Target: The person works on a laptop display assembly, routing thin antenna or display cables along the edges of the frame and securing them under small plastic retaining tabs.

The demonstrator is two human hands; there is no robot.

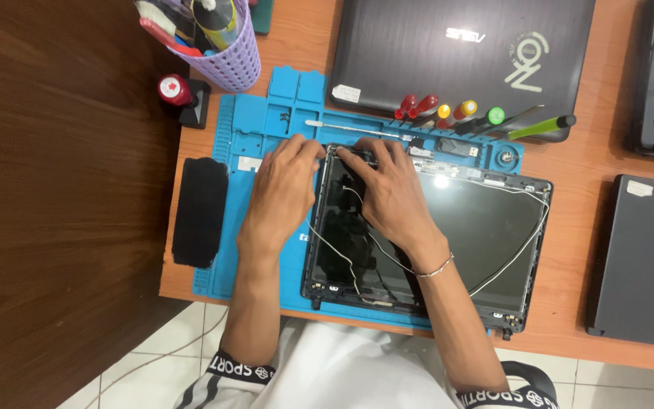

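On the blue repair mat (266, 129) in front of you lies a laptop screen assembly (478, 227), dark panel up, its frame running from about 9 o'clock to 3 o'clock across the desk. Thin white cables (527, 242) loop over the panel, one trailing along its right edge and others crossing under your wrists.

Your left hand (281, 189) rests at the panel's upper left corner, fingers curled and pinched down at the frame edge; whether they clasp anything there you cannot tell from this angle. Your right hand (387, 185) lies flat over the same corner from the 3 o'clock side, fingertips pressing on the top edge of the frame, gripping nothing that shows. A thin bracelet (437, 269) circles that wrist.

Toward 12 o'clock, just above the panel, a row of screwdrivers (448, 113) with red, yellow and green handles lies on the mat's upper rim, with a slim white-tipped tool (350, 129) beside them. Behind them sits a closed black laptop (456, 53). At 11 o'clock stands a purple basket (232, 60) of tools. At 9 o'clock a black pad (200, 212) lies just beside the mat. At 3 o'clock a dark grey laptop (641, 261) lies well apart.
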